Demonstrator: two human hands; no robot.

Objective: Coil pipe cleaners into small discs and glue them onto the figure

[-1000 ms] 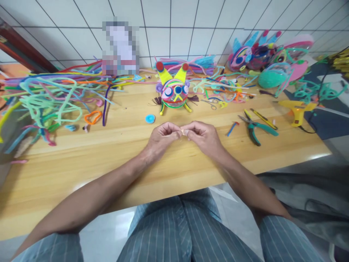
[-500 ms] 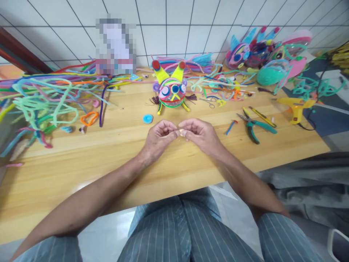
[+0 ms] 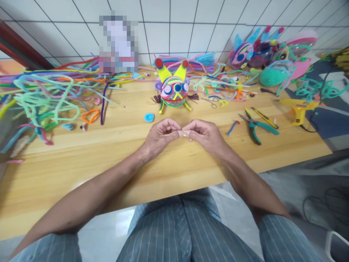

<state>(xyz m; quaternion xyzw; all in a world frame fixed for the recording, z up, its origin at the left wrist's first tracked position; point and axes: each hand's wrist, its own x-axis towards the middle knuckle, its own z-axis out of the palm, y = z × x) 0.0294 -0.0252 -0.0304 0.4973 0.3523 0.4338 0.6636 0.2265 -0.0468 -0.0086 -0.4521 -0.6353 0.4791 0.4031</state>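
**A:** On the left end of the wooden table (image 3: 81, 163) there's a big tangle of pipe cleaners (image 3: 49, 98), with an orange loop (image 3: 91, 116) and a little blue disc (image 3: 149, 117) lying loose closer to the middle. Looks like spare stock pushed out of the way, I guess.

**B:** And the hands?

**A:** Left hand (image 3: 160, 135) is curled into a loose fist, thumb and finger pressed onto a tiny pale piece (image 3: 184, 133) right where it meets the right hand (image 3: 205, 135), which pinches the same bit from the other side. Too small to tell what it is. Both forearms come in low over the table edge, wrists down near the wood, probably to steady the fiddly grip.

**B:** What's behind them?

**A:** A pipe-cleaner critter (image 3: 173, 89) stands just beyond the knuckles, facing the person. Further right lie green-handled pliers (image 3: 255, 128), then a yellow glue gun (image 3: 298, 108), all within reach.
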